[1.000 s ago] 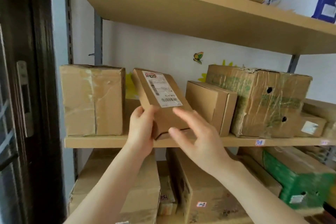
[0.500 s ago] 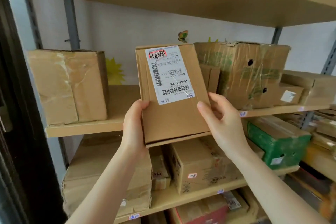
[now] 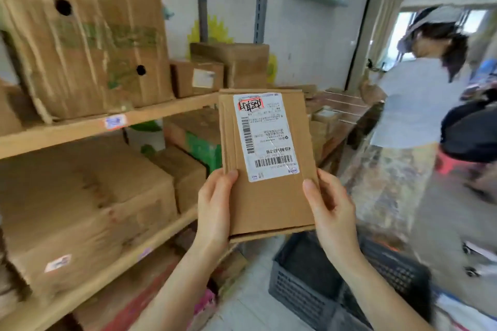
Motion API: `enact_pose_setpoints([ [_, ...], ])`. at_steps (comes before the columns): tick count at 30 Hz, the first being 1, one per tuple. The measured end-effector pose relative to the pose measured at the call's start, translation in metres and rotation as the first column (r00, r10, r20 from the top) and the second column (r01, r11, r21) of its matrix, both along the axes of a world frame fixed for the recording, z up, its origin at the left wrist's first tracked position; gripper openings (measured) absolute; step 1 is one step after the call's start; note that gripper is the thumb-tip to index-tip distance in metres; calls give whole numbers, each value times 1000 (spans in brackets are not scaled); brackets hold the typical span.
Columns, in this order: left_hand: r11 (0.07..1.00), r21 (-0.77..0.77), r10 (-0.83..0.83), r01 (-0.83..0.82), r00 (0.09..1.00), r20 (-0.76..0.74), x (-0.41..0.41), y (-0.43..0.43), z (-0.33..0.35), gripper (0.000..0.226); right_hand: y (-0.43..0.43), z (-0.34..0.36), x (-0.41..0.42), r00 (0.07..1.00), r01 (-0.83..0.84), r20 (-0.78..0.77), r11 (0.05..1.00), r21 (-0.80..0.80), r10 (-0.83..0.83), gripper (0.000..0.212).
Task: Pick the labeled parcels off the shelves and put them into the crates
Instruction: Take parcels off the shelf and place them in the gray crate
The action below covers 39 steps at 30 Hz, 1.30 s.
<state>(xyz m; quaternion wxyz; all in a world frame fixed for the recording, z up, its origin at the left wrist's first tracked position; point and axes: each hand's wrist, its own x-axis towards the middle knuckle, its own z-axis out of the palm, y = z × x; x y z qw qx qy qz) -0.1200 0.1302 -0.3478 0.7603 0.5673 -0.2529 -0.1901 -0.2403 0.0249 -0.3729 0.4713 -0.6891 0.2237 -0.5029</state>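
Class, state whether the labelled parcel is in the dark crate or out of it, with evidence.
Out. The left hand and right hand hold the parcel in the air; the dark crate sits on the floor below.

Left: shelf unit (image 3: pixel 80 126), cartons (image 3: pixel 88 43) crowding both boards to the front edge; I find hand room only along their faces.
Centre: parcel (image 3: pixel 269 204), upright between left hand (image 3: pixel 215 207) and right hand (image 3: pixel 333 212), screening what lies behind.
Far centre: slatted wooden stand (image 3: pixel 347 105), boxes beside it.
Below: dark crate (image 3: pixel 298 293), mouth up, uncovered.
Between shelves and crate: strip of bare floor (image 3: pixel 250 312), passable.
Right: a person (image 3: pixel 414 99) standing beyond the crate, closing that side.
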Motion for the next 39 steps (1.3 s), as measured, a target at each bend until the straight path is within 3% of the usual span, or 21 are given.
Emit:
enact_pose_setpoints([
  [6,937,168,-282,305,947,-152,-89,-170,-53,19,-137,-61,-111,969,237,-123,947,216,-214,15],
  [10,770,324,-458,550,829,-320,-126,-266,-104,21,-211,-100,-167,917,391,-218,861,326,-334,23],
  [14,585,360,-492,727,670,-556,-152,-337,-171,27,-272,-156,-207,849,525,-333,736,429,-411,28],
  [20,479,357,-365,802,552,-750,-188,-449,-294,33,-371,-269,-241,739,669,-545,520,531,-395,29],
  [25,412,486,-153,771,584,-797,-207,-535,-409,27,-460,-388,-258,707,699,-670,371,612,-227,27],
  [30,332,567,29,754,592,-805,-227,-606,-548,20,-537,-540,-267,635,741,-771,320,591,-48,31],
  [34,351,670,165,654,661,-732,-249,-652,-688,28,-592,-681,-256,610,745,-791,312,590,39,34],
  [39,372,786,273,494,751,-601,-254,-699,-856,38,-637,-835,-235,637,728,-770,322,606,8,35],
])
